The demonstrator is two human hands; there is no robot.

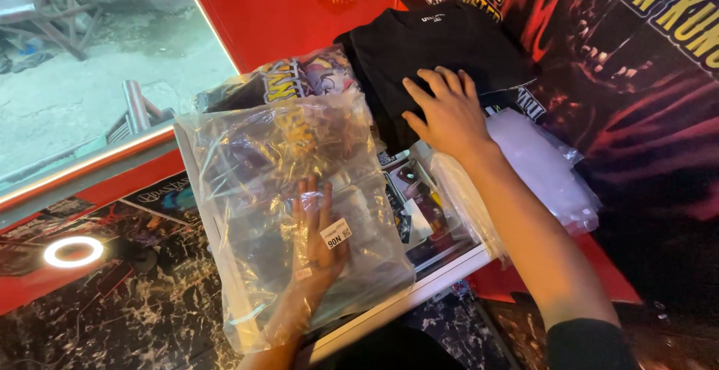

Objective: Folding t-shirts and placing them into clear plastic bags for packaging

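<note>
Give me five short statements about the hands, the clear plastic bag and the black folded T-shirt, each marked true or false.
1. The left hand is inside the clear plastic bag. True.
2. The right hand rests flat on the black folded T-shirt. True.
3. The right hand grips a pair of scissors. False: it holds nothing, its fingers spread on the shirt.
4. The black T-shirt is already inside the clear bag. False: it lies outside, beyond the bag.
5. A stack of clear empty bags lies beside the right forearm. True.
</note>
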